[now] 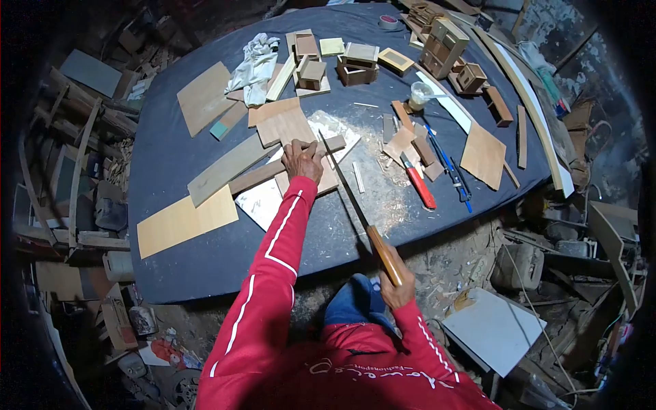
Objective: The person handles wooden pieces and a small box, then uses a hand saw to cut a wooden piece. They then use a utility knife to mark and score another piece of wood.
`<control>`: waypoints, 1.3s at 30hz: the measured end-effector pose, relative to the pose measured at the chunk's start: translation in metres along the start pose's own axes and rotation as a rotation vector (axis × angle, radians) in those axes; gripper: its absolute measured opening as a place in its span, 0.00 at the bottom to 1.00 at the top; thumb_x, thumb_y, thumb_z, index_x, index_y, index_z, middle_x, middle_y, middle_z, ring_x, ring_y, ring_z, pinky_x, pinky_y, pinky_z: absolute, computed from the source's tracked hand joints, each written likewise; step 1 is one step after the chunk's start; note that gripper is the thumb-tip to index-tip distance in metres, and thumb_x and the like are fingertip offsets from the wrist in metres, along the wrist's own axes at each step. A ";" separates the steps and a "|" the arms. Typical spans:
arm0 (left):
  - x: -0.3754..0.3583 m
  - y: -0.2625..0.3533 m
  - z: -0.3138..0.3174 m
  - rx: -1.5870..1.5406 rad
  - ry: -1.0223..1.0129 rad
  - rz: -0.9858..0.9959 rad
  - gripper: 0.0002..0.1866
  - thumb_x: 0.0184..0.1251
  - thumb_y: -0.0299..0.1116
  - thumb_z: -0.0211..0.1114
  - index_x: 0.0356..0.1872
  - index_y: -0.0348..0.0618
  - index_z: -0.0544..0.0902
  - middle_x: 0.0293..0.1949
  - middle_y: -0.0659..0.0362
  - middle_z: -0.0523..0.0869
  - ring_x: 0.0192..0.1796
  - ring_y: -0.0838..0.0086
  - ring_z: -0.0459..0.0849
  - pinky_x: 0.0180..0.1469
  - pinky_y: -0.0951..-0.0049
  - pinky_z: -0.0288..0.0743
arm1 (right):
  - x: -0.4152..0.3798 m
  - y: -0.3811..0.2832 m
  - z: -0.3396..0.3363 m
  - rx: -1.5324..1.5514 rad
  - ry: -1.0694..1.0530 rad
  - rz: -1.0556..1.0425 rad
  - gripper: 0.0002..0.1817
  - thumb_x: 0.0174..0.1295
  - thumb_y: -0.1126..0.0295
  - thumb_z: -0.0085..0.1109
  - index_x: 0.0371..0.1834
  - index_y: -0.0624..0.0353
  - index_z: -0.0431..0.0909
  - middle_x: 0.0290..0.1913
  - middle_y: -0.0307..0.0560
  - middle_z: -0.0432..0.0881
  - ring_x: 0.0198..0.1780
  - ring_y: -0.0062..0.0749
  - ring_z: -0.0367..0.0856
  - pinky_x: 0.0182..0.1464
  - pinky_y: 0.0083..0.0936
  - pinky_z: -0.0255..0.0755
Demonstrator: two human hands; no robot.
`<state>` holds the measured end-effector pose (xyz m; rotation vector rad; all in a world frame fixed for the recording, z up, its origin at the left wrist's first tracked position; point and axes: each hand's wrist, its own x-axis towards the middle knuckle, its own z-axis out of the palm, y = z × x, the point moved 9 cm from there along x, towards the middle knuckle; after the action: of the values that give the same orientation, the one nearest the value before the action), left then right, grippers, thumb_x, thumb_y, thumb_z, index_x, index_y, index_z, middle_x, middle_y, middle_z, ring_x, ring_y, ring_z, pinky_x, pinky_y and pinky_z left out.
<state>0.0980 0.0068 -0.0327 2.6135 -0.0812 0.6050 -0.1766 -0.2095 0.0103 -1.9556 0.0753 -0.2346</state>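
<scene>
My right hand (pixel 398 287) is wrapped round the wooden handle of a handsaw (pixel 384 253). Its long, narrow blade slants up and left, the far part lying across a brown wood strip (pixel 256 178) near the strip's right end. My left hand (pixel 303 162) grips and presses that strip just left of the blade, its fingers curled over the wood. Beneath are light brown boards (pixel 283 125) and a white-topped piece (pixel 263 207). To the left a greyish plank (pixel 229 167) touches the strip. The exact contact of the saw teeth is too small to tell.
A red-handled cutter (pixel 418 181), blue pens or compass-like tools (pixel 451 167) and wood scraps lie to the right. Farther back are small wooden boxes (pixel 357 63), a white cloth (pixel 256 68) and a plastic cup (pixel 419 94). The dark-covered table (pixel 178 277) ends near my body.
</scene>
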 end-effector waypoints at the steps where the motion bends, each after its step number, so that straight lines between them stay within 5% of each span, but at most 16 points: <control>1: -0.001 -0.002 0.001 0.003 -0.004 -0.002 0.16 0.57 0.40 0.70 0.47 0.51 0.89 0.44 0.58 0.78 0.53 0.61 0.71 0.59 0.57 0.62 | -0.006 0.001 -0.003 -0.020 -0.025 0.068 0.29 0.55 0.83 0.52 0.64 0.63 0.72 0.51 0.60 0.82 0.52 0.39 0.84 0.53 0.27 0.75; 6: -0.003 -0.004 0.008 -0.005 -0.051 -0.013 0.16 0.59 0.41 0.69 0.47 0.51 0.88 0.46 0.59 0.77 0.56 0.61 0.69 0.60 0.56 0.61 | 0.047 0.011 0.030 -0.035 0.021 -0.026 0.29 0.54 0.82 0.53 0.63 0.60 0.72 0.50 0.61 0.83 0.51 0.41 0.86 0.49 0.27 0.76; 7: -0.001 -0.003 0.006 -0.004 -0.038 0.001 0.15 0.59 0.41 0.69 0.47 0.51 0.88 0.46 0.59 0.77 0.56 0.61 0.69 0.60 0.56 0.61 | 0.065 0.006 0.039 -0.004 0.051 -0.057 0.31 0.54 0.83 0.52 0.65 0.54 0.71 0.43 0.61 0.83 0.40 0.52 0.86 0.39 0.30 0.77; 10: 0.000 -0.001 0.004 0.006 -0.054 -0.022 0.15 0.59 0.40 0.69 0.47 0.51 0.88 0.46 0.59 0.77 0.55 0.61 0.69 0.60 0.56 0.61 | 0.075 0.006 0.044 0.098 0.060 -0.109 0.31 0.54 0.83 0.51 0.65 0.54 0.71 0.45 0.61 0.82 0.43 0.56 0.84 0.41 0.33 0.78; 12: 0.000 0.000 0.003 0.012 -0.045 -0.024 0.16 0.59 0.40 0.69 0.47 0.51 0.88 0.46 0.58 0.77 0.56 0.61 0.69 0.60 0.56 0.62 | 0.053 0.018 0.036 -0.003 0.023 -0.018 0.31 0.54 0.83 0.51 0.65 0.54 0.71 0.49 0.60 0.82 0.47 0.51 0.85 0.46 0.33 0.78; 13: 0.001 0.000 0.003 0.008 -0.051 -0.022 0.16 0.59 0.41 0.69 0.47 0.51 0.88 0.46 0.58 0.76 0.55 0.61 0.69 0.60 0.56 0.62 | 0.036 0.019 0.026 0.048 0.061 -0.089 0.29 0.54 0.83 0.50 0.64 0.63 0.72 0.49 0.58 0.83 0.51 0.39 0.85 0.53 0.24 0.74; 19: -0.002 -0.003 0.008 0.009 -0.065 -0.019 0.16 0.59 0.40 0.69 0.47 0.50 0.88 0.45 0.58 0.76 0.55 0.60 0.70 0.59 0.56 0.62 | 0.030 0.015 0.016 -0.007 -0.016 0.077 0.31 0.53 0.84 0.51 0.65 0.64 0.71 0.52 0.56 0.83 0.54 0.34 0.83 0.57 0.23 0.72; 21: 0.000 -0.001 0.005 0.010 -0.046 0.002 0.16 0.58 0.40 0.69 0.48 0.50 0.88 0.45 0.57 0.76 0.55 0.60 0.70 0.59 0.56 0.62 | 0.071 0.013 0.039 0.005 0.063 -0.062 0.32 0.54 0.81 0.53 0.66 0.51 0.70 0.44 0.63 0.82 0.43 0.56 0.85 0.41 0.33 0.78; 27: -0.002 0.003 0.000 0.000 -0.068 0.012 0.16 0.56 0.39 0.70 0.47 0.51 0.88 0.43 0.56 0.76 0.52 0.59 0.71 0.56 0.56 0.65 | 0.081 -0.008 0.043 0.078 -0.026 -0.040 0.31 0.57 0.80 0.51 0.68 0.50 0.68 0.41 0.62 0.81 0.40 0.59 0.84 0.40 0.33 0.77; 29: -0.001 0.001 0.002 0.001 -0.041 0.025 0.16 0.56 0.40 0.71 0.47 0.51 0.88 0.44 0.56 0.76 0.52 0.58 0.71 0.56 0.55 0.64 | 0.071 -0.012 0.041 0.065 -0.031 0.004 0.31 0.58 0.80 0.51 0.68 0.51 0.68 0.41 0.61 0.81 0.40 0.56 0.85 0.41 0.32 0.77; 31: -0.001 0.002 0.003 -0.001 -0.056 0.021 0.17 0.56 0.39 0.70 0.48 0.51 0.88 0.44 0.55 0.76 0.52 0.58 0.71 0.57 0.57 0.64 | 0.061 -0.007 0.034 0.116 -0.040 0.107 0.30 0.57 0.81 0.53 0.67 0.62 0.69 0.50 0.49 0.82 0.50 0.26 0.80 0.56 0.20 0.70; 39: 0.005 0.008 -0.002 0.004 -0.110 0.190 0.20 0.56 0.37 0.71 0.51 0.49 0.84 0.43 0.55 0.77 0.50 0.58 0.72 0.56 0.57 0.65 | 0.061 0.003 0.026 0.186 -0.005 0.197 0.28 0.58 0.81 0.56 0.65 0.66 0.71 0.56 0.47 0.81 0.56 0.28 0.79 0.60 0.21 0.68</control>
<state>0.1008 0.0007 -0.0255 2.6604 -0.3669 0.5250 -0.1111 -0.1967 0.0057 -1.7501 0.2335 -0.1027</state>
